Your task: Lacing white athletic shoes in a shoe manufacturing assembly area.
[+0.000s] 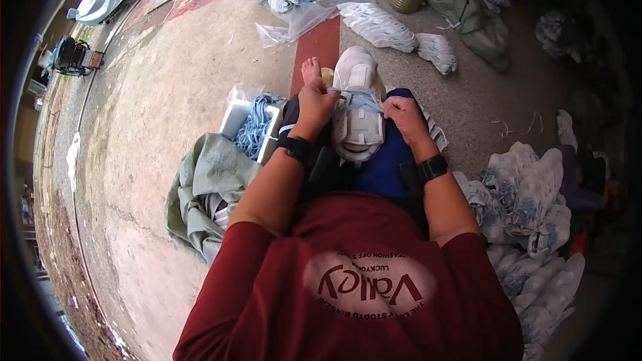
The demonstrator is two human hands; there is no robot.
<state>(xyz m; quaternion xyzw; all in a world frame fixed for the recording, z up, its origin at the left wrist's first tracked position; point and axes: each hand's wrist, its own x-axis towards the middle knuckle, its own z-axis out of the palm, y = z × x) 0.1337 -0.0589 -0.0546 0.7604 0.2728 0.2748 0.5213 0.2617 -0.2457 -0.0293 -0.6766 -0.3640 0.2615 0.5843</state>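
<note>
- A white shoe (357,70) is seen on the lap (393,160), toe outward.
- Its pale-blue lace (364,102) is pinched by the fingers of the left hand (316,102) and right hand (404,117).
- Tension is best kept even.

Worn concrete floor (154,113) all around the grip of left hand (317,104) and right hand (405,117), with a dull red strip (317,43) leading away beyond it. Left of the grip, a white box (233,120); left and behind, a grey-green cloth (208,177). Beyond the grip, clear plastic (304,21) and a row of white shoe uppers (376,27); to its right, a loose white lace (518,129); right and behind, heaped white-and-blue uppers (525,194).
</note>
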